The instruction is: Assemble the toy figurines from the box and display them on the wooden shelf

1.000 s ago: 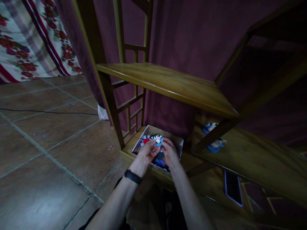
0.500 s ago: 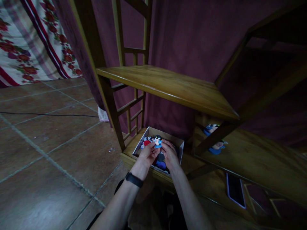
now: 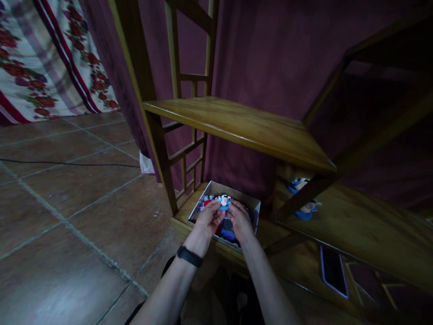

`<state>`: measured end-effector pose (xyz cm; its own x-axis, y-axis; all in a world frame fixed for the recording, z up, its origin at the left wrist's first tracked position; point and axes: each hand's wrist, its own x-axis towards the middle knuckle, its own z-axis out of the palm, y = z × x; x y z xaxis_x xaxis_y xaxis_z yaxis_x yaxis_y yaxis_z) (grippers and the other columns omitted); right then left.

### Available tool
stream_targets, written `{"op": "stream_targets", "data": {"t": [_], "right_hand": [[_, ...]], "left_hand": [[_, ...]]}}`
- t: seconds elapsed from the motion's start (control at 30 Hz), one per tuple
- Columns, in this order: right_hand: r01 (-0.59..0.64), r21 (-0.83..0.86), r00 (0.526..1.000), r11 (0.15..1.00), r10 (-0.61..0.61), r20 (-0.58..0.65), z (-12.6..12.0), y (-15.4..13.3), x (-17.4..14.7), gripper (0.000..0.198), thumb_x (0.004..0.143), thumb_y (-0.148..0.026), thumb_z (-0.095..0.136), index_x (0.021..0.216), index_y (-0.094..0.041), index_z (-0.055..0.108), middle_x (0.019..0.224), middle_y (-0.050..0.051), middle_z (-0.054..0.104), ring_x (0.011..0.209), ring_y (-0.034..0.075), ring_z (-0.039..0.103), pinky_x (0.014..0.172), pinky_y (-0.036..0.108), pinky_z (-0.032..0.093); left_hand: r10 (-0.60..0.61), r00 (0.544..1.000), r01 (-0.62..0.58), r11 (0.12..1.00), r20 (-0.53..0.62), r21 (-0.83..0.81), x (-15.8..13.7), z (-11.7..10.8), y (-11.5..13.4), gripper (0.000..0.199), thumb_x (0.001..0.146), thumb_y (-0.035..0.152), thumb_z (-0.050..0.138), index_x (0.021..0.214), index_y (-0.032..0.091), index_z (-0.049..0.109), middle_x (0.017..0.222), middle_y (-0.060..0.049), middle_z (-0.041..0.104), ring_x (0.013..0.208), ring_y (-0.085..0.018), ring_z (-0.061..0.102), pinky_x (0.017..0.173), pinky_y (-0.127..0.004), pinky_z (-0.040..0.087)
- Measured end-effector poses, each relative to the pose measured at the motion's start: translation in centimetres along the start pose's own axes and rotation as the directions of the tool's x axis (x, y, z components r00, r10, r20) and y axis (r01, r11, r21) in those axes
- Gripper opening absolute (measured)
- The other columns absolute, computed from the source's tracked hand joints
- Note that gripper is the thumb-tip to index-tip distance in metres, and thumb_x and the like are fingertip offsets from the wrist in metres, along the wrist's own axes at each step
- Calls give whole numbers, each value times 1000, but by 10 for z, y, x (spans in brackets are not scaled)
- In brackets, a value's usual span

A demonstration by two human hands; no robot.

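Between the fingertips of both hands is a small toy figurine (image 3: pixel 223 201) with a blue base, a pale body and a dark top. My left hand (image 3: pixel 210 217) pinches its left side, and a black band circles that wrist. On the other side, the fingers of my right hand (image 3: pixel 239 217) are closed against the base. Both hands are over an open cardboard box (image 3: pixel 252 201) on the lower shelf. Several small coloured toys lie in it, among them a purple-blue piece (image 3: pixel 228 234); my hands partly cover them.
Two similar blue-based figurines (image 3: pixel 304 212) stand on the shelf to the right, partly behind a wooden post. A phone (image 3: pixel 333 271) lies nearer, at the lower right. Above the box juts a wooden shelf board (image 3: pixel 237 122). A black cable (image 3: pixel 67 163) crosses the tiled floor.
The view has shifted slightly. Both hands stay over the box, holding the figurine almost as before.
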<state>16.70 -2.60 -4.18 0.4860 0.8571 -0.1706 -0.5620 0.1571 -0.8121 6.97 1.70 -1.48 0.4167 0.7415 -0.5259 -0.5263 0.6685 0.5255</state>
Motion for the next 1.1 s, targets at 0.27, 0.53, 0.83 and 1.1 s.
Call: {"op": "stream_targets", "data": {"t": [0.27,0.53,0.83,1.1], "right_hand": [[3,-23,1000,1000,-3,-4,-4,0,0,19,61,-25,74,78,-20,65,86,0,69,81,15,63,74,27,50],[19,-109,1000,994,-19,0,-3,-4,-4,22,63,-30,72,82,-21,64,88,1,68,82,15,62,72,26,48],[47,-130,999,990,-43,29,-3,-8,-9,22,64,-32,71,81,-21,64,91,2,68,83,17,62,72,27,49],[62,-147,998,987,-59,25,-1,-9,-10,21,64,-33,71,79,-21,64,87,1,67,81,16,63,73,28,50]], "left_hand": [[12,1000,-13,1000,24,9,0,-1,1,14,76,2,59,85,14,60,67,-3,64,51,-8,59,56,-21,54],[4,1000,-4,1000,25,24,1,-2,1,11,77,4,59,83,13,59,64,-3,63,50,-8,58,54,-20,53],[-22,999,19,997,28,74,-5,-1,0,12,74,12,64,84,16,58,62,0,63,51,-8,59,58,-21,52],[-22,1000,21,998,21,63,-6,-2,1,6,78,18,63,81,17,58,67,-1,65,54,-9,61,60,-21,52]]}}
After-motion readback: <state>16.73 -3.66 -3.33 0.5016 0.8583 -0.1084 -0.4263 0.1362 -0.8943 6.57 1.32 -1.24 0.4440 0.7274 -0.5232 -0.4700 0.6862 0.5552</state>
